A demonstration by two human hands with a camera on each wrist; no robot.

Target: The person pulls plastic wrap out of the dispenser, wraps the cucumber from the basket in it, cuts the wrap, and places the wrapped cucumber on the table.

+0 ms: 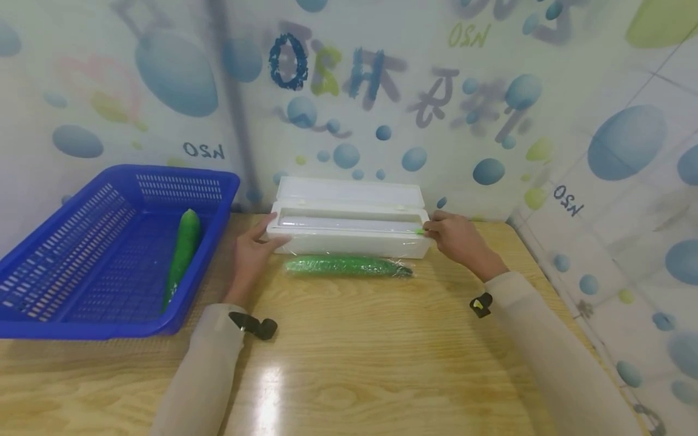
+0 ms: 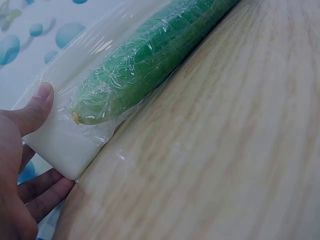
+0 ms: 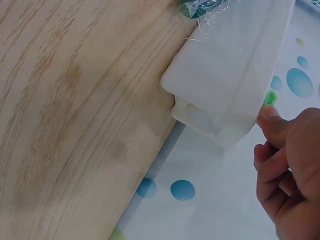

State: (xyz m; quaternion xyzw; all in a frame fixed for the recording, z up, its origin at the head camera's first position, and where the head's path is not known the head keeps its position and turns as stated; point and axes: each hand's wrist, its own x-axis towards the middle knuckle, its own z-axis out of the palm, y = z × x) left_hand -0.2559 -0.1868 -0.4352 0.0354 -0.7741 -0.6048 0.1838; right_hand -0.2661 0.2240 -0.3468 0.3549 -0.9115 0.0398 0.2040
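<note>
A white cling film dispenser stands against the wall, its lid raised and a film roll inside. My left hand holds the left end, thumb on the front face and fingers around the end. At the right end, my right hand pinches the small green slide cutter on the top edge, other fingers curled. Directly before the dispenser lies a cucumber wrapped in clear film. Film still runs between cucumber and dispenser front, as the left wrist view shows.
A blue plastic basket stands on the left of the wooden table, with another cucumber inside. A patterned wall rises right behind the dispenser; a side wall borders the right.
</note>
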